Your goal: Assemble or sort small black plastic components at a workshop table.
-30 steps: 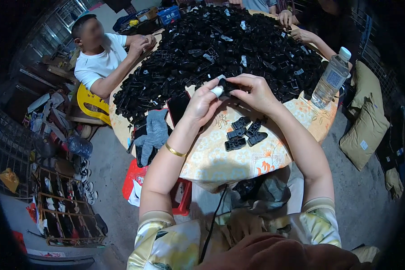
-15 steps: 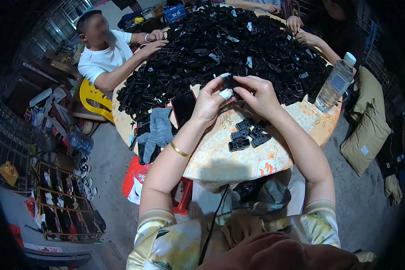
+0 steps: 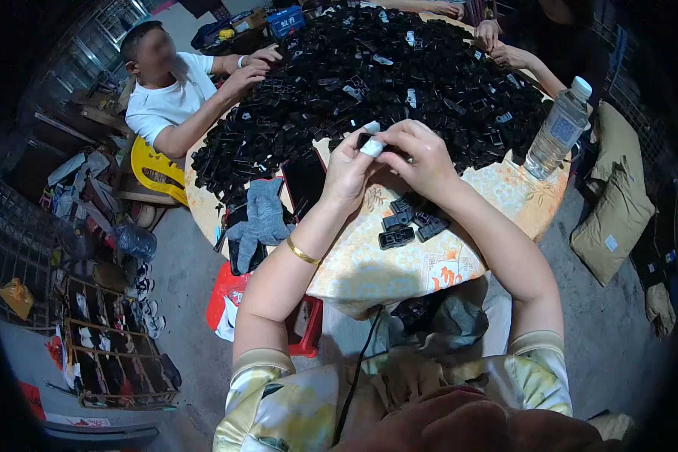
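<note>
My left hand (image 3: 346, 172), with white wrapping on two fingertips, pinches a small black plastic part (image 3: 364, 140) above the table's near side. Right beside it, my right hand (image 3: 423, 157) has its thumb and fingers closed at the same spot, against the wrapped fingertips. The fingers hide most of the part, and whether the right hand grips it too is unclear. Just beyond both hands spreads a large heap of black plastic parts (image 3: 407, 83). Between my forearms lie several black rectangular plastic pieces (image 3: 397, 238) on the patterned tablecloth (image 3: 369, 264).
A grey glove (image 3: 263, 211) and a dark flat object (image 3: 303, 184) lie left of my left forearm. At the right stands a clear water bottle (image 3: 557, 135). A person in white (image 3: 165, 102) sits at the left; other hands (image 3: 505, 49) work at the far right.
My right hand has shifted slightly left and its fingers now meet the left hand's wrapped fingertips. The black part is more covered. The person at the left has moved their hands a little.
</note>
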`<move>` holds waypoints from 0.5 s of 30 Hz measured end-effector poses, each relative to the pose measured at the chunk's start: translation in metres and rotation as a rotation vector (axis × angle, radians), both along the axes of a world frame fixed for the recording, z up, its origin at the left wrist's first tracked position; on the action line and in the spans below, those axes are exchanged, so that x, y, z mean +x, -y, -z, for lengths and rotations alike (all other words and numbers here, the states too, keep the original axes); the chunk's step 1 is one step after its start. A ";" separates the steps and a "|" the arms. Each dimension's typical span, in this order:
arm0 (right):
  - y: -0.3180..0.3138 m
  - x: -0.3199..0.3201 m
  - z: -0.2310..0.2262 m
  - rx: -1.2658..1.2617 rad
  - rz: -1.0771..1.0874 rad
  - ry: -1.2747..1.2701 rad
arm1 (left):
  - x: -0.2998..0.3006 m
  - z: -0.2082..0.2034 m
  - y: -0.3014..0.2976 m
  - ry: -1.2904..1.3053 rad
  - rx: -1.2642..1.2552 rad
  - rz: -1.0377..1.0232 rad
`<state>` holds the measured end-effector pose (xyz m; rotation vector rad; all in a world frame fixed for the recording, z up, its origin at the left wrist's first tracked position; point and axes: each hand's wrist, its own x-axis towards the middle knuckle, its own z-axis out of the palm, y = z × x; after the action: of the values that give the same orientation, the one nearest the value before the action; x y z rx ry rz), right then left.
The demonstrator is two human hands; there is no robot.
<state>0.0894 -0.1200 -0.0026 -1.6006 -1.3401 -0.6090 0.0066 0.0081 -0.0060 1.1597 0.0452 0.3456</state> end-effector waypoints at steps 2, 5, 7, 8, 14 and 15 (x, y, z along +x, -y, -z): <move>0.002 0.003 -0.003 -0.001 -0.057 -0.101 | -0.003 -0.003 -0.001 0.009 0.028 -0.015; 0.013 0.016 -0.010 0.020 -0.058 -0.488 | -0.001 -0.008 -0.004 0.067 0.069 -0.043; 0.017 0.035 -0.009 0.156 -0.021 -0.594 | -0.001 -0.012 -0.006 0.024 0.234 -0.065; 0.020 0.040 -0.010 0.118 0.038 -0.593 | -0.005 -0.015 -0.003 -0.073 0.385 -0.016; 0.021 0.047 0.002 -0.235 0.200 -0.013 | -0.012 -0.007 0.010 -0.023 1.388 0.285; 0.020 0.044 0.004 -0.276 0.179 0.025 | -0.012 -0.006 0.008 -0.028 1.386 0.285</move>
<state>0.1335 -0.1404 -0.0065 -1.9576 -1.3535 -0.5709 -0.0058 -0.0002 -0.0003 2.5037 -0.3935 0.0598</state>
